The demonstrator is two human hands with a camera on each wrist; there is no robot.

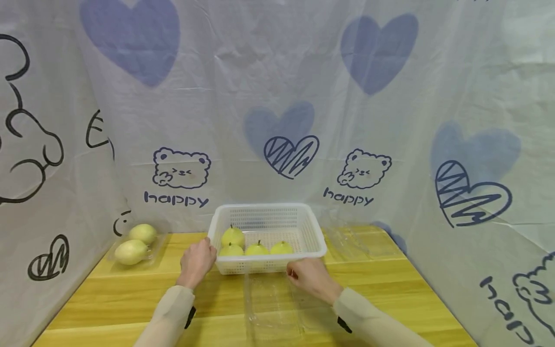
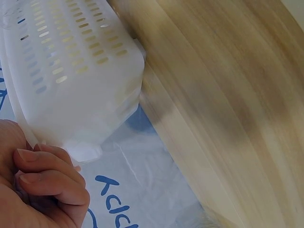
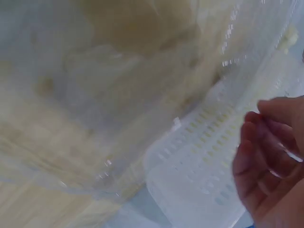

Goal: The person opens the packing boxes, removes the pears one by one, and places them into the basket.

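Observation:
A white perforated plastic basket (image 1: 270, 264) stands on the table with several yellow pears (image 1: 257, 248) along its near side and left. My left hand (image 1: 198, 262) grips the basket's rim at the left; in the left wrist view its curled fingers (image 2: 52, 183) are right at the basket corner. Loosely curled, my right hand (image 1: 314, 279) is by the front rim, right of the middle, with no object showing between thumb and fingers in the right wrist view. A clear plastic box (image 1: 270, 308) lies before the basket, close to that hand.
At the left, a clear plastic container (image 1: 158, 248) holds two yellow fruits (image 1: 131, 252). Another clear container (image 1: 364, 243) sits at the back right. White sheeting (image 1: 234, 120) with blue hearts and bears encloses the wooden table (image 1: 104, 306) at the back and sides.

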